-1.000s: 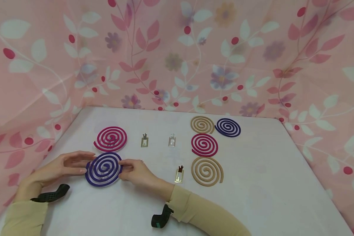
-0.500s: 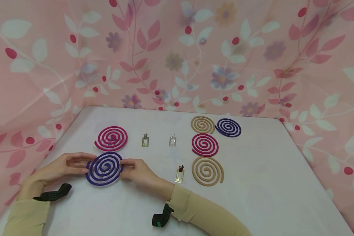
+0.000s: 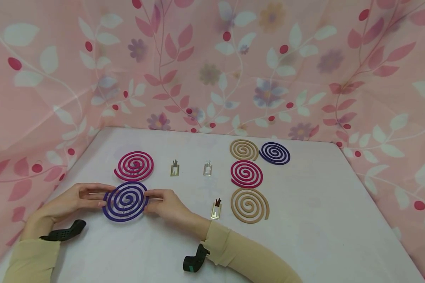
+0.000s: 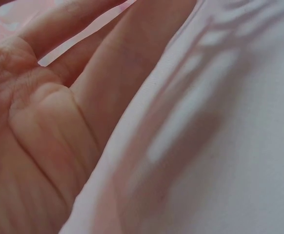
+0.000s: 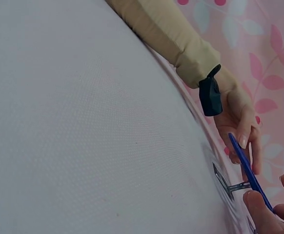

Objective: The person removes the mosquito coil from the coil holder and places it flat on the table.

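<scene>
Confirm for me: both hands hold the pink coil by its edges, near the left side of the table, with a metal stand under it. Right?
Not quite. The coil held between the left hand and the right hand is the purple coil, as the head view shows; the pink coil lies untouched behind it. The rest stands: the right wrist view shows a metal stand under it.

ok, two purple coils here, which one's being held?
The near-left purple coil, pinched between the left hand and right hand. The other purple coil lies untouched at the far right.

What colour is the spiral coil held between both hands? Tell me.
Purple; the coil shows best in the head view, held between the left hand and right hand.
</scene>
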`<action>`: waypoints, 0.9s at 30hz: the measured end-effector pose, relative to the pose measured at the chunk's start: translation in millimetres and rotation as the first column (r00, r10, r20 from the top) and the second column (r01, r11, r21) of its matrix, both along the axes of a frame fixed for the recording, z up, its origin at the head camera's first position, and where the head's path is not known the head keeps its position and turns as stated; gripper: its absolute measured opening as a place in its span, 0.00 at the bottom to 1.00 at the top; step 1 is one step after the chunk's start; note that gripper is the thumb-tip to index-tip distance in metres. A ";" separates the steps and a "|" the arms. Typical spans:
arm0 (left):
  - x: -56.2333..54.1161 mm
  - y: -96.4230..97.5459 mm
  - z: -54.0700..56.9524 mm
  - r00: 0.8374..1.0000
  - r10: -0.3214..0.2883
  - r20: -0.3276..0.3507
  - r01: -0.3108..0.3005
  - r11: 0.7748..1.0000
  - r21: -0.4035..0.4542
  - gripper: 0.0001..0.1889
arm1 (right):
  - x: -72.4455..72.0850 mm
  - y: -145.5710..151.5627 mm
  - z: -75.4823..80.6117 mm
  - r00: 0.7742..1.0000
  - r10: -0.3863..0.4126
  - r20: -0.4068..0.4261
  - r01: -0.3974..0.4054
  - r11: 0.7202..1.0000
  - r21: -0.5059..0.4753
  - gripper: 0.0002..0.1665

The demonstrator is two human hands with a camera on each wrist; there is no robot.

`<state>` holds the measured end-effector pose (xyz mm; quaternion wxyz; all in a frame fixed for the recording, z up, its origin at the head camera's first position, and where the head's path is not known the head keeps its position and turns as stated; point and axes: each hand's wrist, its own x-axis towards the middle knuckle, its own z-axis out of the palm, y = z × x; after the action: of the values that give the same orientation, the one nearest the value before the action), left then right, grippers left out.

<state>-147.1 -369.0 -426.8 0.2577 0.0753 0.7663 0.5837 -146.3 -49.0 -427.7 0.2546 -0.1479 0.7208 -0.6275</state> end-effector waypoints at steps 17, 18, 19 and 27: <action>1.6 2.4 1.7 0.997 0.071 -0.016 -0.072 0.997 -0.033 0.25 | -4.4 2.9 5.4 1.000 -0.018 -0.017 0.018 1.000 -0.011 0.23; 1.5 2.9 1.4 0.997 0.072 -0.028 -0.073 0.997 -0.033 0.25 | -5.2 3.2 5.2 1.000 -0.018 -0.025 0.018 1.000 -0.009 0.23; 1.1 3.4 0.9 0.996 0.070 -0.049 -0.072 0.997 -0.040 0.25 | -5.4 3.9 5.8 0.999 -0.021 -0.026 0.021 1.000 -0.011 0.23; -5.1 11.4 -5.0 0.981 0.080 -0.176 -0.091 0.994 -0.060 0.27 | -10.4 8.8 9.6 0.998 -0.067 -0.018 0.066 0.997 -0.037 0.22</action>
<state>-152.1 -357.7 -431.8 0.1670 0.0842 0.8076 0.5593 -156.7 -40.3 -418.1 0.2239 -0.1346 0.7162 -0.6472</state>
